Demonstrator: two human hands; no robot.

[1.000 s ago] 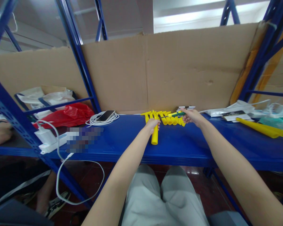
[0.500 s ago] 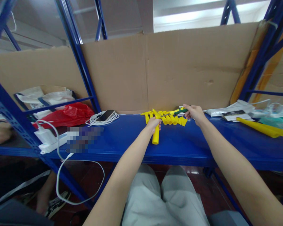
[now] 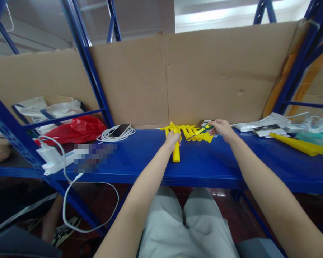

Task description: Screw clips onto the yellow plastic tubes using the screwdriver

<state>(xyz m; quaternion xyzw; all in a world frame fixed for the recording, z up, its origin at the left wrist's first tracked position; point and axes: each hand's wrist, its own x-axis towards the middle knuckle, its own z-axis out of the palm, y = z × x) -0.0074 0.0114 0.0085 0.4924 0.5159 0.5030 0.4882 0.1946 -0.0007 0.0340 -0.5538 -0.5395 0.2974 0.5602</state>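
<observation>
My left hand (image 3: pixel 173 139) is wrapped round a yellow tubular plastic piece (image 3: pixel 176 155) with a crosspiece at its top. The open round end of that piece points toward me, a little above the shelf surface or on it; I cannot tell which. My right hand (image 3: pixel 221 129) grips a screwdriver (image 3: pixel 206 128) by the end of its green and yellow handle. Its thin shaft slants down to the left, the tip a little apart from my left hand. Behind and to the right of my left hand lie several similar yellow pieces (image 3: pixel 190 132) in a row.
On the blue shelf (image 3: pixel 148 161), a coiled white cable with a phone (image 3: pixel 121 130), a power strip (image 3: pixel 59 162) and a red bag (image 3: pixel 82 129) lie left. Yellow tubes (image 3: pixel 298 144) and plastic packets lie right. Cardboard (image 3: pixel 204 79) stands behind. Another person's arm shows far left.
The screwdriver's tip has come away from the yellow piece in my left hand and now points lower. My left hand's piece has turned slightly. The whole view has shifted a little.
</observation>
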